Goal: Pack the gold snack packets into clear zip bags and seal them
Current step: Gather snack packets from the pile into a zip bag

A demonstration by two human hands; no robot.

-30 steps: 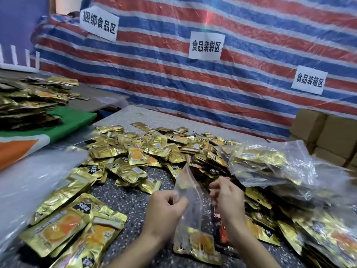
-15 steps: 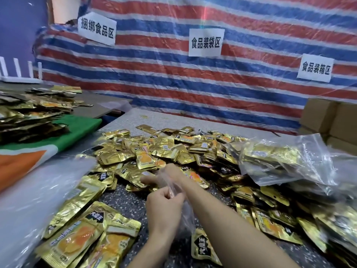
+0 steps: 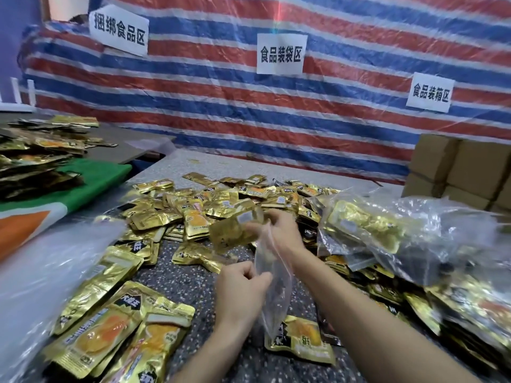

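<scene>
The speckled desk (image 3: 190,277) carries scattered gold snack packets (image 3: 221,200); filled clear bags (image 3: 387,228) lie at its right. Clear plastic (image 3: 41,272) lies at its left.

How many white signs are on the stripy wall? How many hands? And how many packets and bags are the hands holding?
White signs: 3
Hands: 2, left hand, right hand
Held gold packet: 1
Held clear zip bag: 1
Total: 7

Right hand (image 3: 279,228): formerly at the zip bag (image 3: 272,288) mouth, then stretched to the pile (image 3: 221,200) at 12 o'clock; now drawn back, pinching one gold packet (image 3: 232,233).
Gold packet: lifted off the pile, now beside the bag mouth, at 12 o'clock from the left hand (image 3: 240,286).
</scene>
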